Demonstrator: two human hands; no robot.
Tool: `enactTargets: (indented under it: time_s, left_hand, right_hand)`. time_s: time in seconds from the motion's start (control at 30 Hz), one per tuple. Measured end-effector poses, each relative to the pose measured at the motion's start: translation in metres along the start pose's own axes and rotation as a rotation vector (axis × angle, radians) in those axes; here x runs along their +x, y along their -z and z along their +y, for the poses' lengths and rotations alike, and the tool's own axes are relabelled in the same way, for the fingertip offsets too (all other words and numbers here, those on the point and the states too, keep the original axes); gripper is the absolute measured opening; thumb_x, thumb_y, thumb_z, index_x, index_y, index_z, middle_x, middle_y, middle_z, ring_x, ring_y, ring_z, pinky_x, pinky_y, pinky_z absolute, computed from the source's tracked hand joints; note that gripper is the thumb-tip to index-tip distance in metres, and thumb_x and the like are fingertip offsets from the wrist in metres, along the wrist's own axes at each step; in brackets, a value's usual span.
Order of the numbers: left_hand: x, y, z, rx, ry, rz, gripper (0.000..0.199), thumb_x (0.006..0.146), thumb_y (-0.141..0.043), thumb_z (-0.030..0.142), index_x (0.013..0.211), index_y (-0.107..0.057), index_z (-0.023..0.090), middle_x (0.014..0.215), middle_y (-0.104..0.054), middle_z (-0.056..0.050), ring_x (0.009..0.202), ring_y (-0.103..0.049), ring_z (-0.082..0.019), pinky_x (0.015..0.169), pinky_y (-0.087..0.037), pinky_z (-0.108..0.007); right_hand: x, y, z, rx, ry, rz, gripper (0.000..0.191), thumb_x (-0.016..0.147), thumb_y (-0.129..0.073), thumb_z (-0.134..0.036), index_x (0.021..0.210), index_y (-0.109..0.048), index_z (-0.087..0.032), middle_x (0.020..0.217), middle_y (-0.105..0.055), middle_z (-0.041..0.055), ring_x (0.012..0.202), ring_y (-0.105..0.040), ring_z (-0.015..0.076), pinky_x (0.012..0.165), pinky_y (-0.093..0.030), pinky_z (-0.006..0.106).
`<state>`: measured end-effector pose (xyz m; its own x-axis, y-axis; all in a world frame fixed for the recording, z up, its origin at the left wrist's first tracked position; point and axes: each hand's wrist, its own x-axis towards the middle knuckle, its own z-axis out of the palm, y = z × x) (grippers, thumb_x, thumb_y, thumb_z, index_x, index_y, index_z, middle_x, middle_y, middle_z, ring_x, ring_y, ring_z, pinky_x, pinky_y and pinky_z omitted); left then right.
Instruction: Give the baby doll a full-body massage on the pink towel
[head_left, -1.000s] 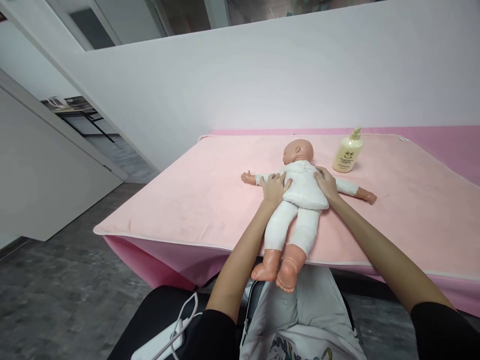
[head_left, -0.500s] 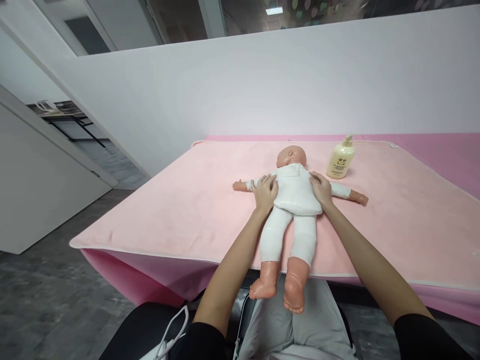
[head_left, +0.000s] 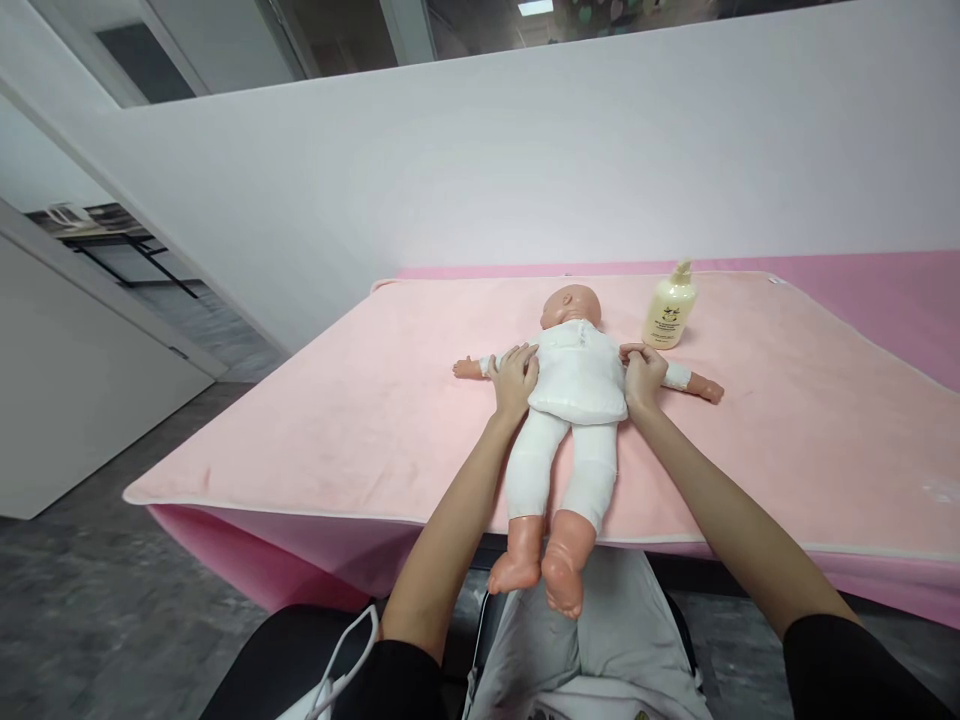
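A baby doll (head_left: pixel 576 375) with a white cloth body lies on the pink blanket, its head turned to the left and its arms stretched sideways. Its feet hang past the front edge. My left hand (head_left: pixel 514 382) rests over the doll's upper arm on the left, beside the torso, fingers laid out and slightly bent. On the other side, my right hand (head_left: pixel 643 376) has its fingers curled round the doll's upper arm close to the shoulder. Part of each doll arm is hidden under my hands.
A pale yellow pump bottle (head_left: pixel 670 307) stands just beyond my right hand. The pink blanket (head_left: pixel 322 430) covers the table, with a white wall (head_left: pixel 465 170) behind it. A white cable (head_left: pixel 367 640) lies by my left elbow.
Both hands have slid outward from the doll's torso onto its upper arms. The right fingers have curled in. The whole view has shifted slightly.
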<state>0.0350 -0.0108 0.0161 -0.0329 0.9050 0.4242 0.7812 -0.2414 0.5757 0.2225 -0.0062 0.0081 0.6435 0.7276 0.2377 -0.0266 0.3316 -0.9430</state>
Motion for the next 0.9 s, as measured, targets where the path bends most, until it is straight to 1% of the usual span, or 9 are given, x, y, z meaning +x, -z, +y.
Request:
enactTargets:
  time_s: [0.07, 0.17, 0.3, 0.43, 0.7, 0.9]
  left_hand:
    - [0.0001, -0.0008, -0.0012, 0.001, -0.009, 0.005, 0.032, 0.088, -0.034, 0.027, 0.109, -0.058, 0.029, 0.123, -0.058, 0.001, 0.122, -0.045, -0.017, 0.11, -0.012, -0.047]
    - [0.0003, -0.0027, -0.0033, -0.004, -0.022, 0.018, 0.032, 0.088, -0.034, 0.028, 0.108, -0.058, 0.03, 0.123, -0.058, 0.001, 0.121, -0.046, -0.018, 0.11, -0.014, -0.048]
    - [0.0002, -0.0033, -0.0039, -0.011, -0.021, 0.02, 0.032, 0.088, -0.034, 0.027, 0.108, -0.059, 0.03, 0.124, -0.058, 0.001, 0.121, -0.046, -0.018, 0.11, -0.014, -0.048]
    - [0.0001, -0.0019, -0.0029, -0.019, -0.021, 0.018, 0.032, 0.087, -0.035, 0.026, 0.107, -0.059, 0.029, 0.123, -0.059, 0.001, 0.121, -0.046, -0.018, 0.109, -0.015, -0.048]
    - [-0.0001, 0.0003, -0.0013, 0.012, -0.026, 0.002, 0.033, 0.088, -0.033, 0.027, 0.109, -0.058, 0.029, 0.124, -0.058, 0.001, 0.122, -0.045, -0.017, 0.11, -0.015, -0.047]
    - [-0.0005, 0.0001, -0.0022, -0.01, -0.033, 0.004, 0.032, 0.088, -0.034, 0.027, 0.109, -0.058, 0.029, 0.124, -0.058, 0.001, 0.121, -0.045, -0.017, 0.11, -0.015, -0.047]
  right_hand:
    - [0.0012, -0.0003, 0.0014, 0.002, -0.027, -0.02, 0.02, 0.058, -0.039, -0.015, 0.058, -0.059, -0.015, 0.062, -0.058, 0.0005, 0.063, -0.052, 0.0122, 0.065, -0.043, 0.025]
    - [0.0022, 0.0005, 0.0025, -0.071, -0.059, -0.079, 0.021, 0.058, -0.039, -0.015, 0.059, -0.061, -0.015, 0.066, -0.061, 0.0017, 0.066, -0.054, 0.0136, 0.069, -0.043, 0.027]
    - [0.0014, 0.0023, 0.0011, -0.192, 0.004, -0.135, 0.022, 0.06, -0.04, -0.016, 0.06, -0.062, -0.015, 0.07, -0.064, 0.0025, 0.071, -0.056, 0.0153, 0.075, -0.042, 0.029]
    - [0.0011, 0.0026, -0.0009, -0.236, 0.021, -0.141, 0.023, 0.06, -0.04, -0.016, 0.06, -0.063, -0.016, 0.071, -0.065, 0.0026, 0.073, -0.056, 0.0159, 0.076, -0.041, 0.029]
    - [0.0016, 0.0033, -0.0021, -0.254, 0.021, -0.155, 0.023, 0.061, -0.04, -0.016, 0.061, -0.063, -0.016, 0.072, -0.065, 0.0033, 0.073, -0.056, 0.0166, 0.075, -0.041, 0.029]
    - [0.0019, 0.0032, -0.0029, -0.269, 0.013, -0.153, 0.022, 0.06, -0.04, -0.016, 0.06, -0.063, -0.016, 0.072, -0.065, 0.0032, 0.074, -0.055, 0.0169, 0.076, -0.04, 0.03]
